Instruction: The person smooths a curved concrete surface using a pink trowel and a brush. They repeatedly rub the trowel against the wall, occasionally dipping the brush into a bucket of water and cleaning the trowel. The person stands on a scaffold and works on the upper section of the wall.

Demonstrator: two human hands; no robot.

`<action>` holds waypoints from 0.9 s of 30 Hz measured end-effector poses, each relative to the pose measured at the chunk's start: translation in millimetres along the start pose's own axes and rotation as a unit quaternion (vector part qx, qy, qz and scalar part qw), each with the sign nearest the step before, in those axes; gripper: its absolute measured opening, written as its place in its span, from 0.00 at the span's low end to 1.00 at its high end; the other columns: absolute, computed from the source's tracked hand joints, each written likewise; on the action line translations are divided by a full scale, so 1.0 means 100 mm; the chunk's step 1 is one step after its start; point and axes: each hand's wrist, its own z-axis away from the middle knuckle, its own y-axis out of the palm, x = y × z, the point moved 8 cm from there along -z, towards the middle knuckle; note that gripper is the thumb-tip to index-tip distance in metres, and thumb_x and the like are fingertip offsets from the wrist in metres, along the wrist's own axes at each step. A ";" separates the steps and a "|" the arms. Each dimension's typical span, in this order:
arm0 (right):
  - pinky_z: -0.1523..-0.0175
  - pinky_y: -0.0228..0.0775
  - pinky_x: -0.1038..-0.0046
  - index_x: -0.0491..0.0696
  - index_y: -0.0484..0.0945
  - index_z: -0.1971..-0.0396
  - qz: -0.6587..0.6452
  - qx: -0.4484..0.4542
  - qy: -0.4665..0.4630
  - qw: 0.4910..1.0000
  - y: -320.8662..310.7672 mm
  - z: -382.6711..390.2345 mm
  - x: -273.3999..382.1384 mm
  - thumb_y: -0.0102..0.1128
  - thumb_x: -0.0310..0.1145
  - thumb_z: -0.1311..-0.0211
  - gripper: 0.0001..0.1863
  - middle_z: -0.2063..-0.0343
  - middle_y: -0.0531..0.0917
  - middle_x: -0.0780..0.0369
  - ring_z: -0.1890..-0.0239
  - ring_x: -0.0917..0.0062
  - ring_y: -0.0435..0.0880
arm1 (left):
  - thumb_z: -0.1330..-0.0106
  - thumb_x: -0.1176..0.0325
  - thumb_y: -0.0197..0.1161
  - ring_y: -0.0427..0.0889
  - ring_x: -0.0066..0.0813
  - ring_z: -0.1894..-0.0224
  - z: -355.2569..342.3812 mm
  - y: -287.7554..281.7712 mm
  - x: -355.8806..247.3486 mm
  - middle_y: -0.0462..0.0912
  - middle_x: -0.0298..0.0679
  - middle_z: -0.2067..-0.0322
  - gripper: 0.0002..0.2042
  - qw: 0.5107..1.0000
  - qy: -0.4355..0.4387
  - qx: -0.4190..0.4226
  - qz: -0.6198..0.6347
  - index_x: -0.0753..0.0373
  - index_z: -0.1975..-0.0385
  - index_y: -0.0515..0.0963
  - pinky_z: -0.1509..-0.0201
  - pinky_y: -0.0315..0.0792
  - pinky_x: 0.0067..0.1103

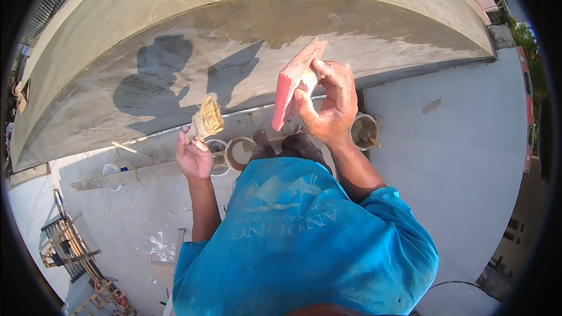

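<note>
In my right hand [336, 108] is a red plastering float [285, 93], held by its handle with the fingers wrapped round it. Its flat face is turned toward the wall, on edge to me. My left hand [196, 161] grips a wide brush [209, 120] by the handle, its pale, plaster-caked bristles pointing up. Both tools stand off the grey plastered wall [328, 20], which has darker, damp-looking patches along its upper part. Shadows of me and the float fall on that wall.
Below, by my bare feet, stands a bucket [239, 153] with a pale rim, beside a white bucket [218, 164]. A bucket with a tool [364, 131] sits to the right. A plank [140, 175] runs left; wooden frames [67, 246] lie lower down.
</note>
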 end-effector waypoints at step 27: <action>0.57 0.63 0.73 0.51 0.84 0.50 0.217 -0.047 -0.257 0.940 1.05 -0.50 0.20 0.72 0.21 0.62 0.31 0.62 0.82 0.65 0.61 0.74 0.77 | 0.23 0.67 0.51 0.85 0.39 0.48 0.29 -0.31 -0.34 0.83 0.50 0.48 0.12 0.997 0.034 0.052 0.049 0.66 0.49 0.77 0.51 0.87 0.26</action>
